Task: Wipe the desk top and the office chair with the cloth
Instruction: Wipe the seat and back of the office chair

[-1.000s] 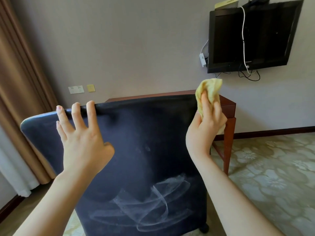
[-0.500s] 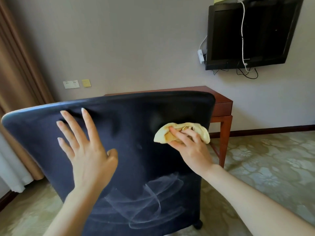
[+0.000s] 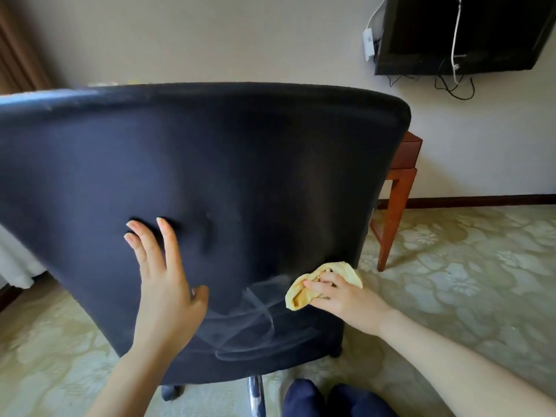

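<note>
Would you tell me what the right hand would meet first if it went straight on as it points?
The right hand, gripping the yellow cloth, points left along the chair back; it would probably meet the pale streaks first.

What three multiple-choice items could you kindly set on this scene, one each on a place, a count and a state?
1. Where is the crumpled yellow cloth?
A) on a desk top
B) against the lower right of the dark fabric chair back
C) on the carpet

2. How many hands hold it?
A) none
B) one
C) two

3. How is the left hand?
A) clenched in a fist
B) gripping the chair's top edge
C) open, fingers straight

Answers: B, it is pressed to the chair back near the right edge; B, only the right hand grips it; C, its straight fingers lie spread on the chair back.
</note>
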`<move>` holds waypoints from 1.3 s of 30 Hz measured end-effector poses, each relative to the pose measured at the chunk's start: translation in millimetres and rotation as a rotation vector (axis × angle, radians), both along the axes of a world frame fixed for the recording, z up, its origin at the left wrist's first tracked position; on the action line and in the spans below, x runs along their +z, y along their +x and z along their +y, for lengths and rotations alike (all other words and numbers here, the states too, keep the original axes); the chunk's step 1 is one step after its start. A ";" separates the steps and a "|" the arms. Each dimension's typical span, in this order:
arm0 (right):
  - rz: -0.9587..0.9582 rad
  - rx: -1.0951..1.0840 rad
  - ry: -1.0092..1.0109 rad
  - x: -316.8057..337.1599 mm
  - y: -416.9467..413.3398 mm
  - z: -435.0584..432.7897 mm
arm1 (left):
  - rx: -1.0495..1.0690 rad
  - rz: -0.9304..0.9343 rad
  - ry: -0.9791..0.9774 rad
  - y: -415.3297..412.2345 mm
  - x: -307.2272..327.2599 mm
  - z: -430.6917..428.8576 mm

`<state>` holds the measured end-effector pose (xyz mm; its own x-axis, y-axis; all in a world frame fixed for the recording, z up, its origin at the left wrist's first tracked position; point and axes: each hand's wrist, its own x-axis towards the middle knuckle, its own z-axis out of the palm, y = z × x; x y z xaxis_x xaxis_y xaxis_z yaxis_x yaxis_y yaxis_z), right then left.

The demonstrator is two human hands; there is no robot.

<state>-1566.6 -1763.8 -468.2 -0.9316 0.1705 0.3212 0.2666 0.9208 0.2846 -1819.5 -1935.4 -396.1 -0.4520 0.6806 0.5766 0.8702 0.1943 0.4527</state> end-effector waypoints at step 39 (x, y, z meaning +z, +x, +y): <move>0.186 0.263 0.213 23.5 -166.4 -82.6 | 0.121 -0.387 -0.296 -29.4 -16.3 -48.2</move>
<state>-1733.0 -1846.4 -444.7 -0.8570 -0.1551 0.4914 0.0943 0.8903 0.4455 -1849.0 -1983.6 -412.4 -0.6803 0.7192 0.1410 0.6127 0.4525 0.6480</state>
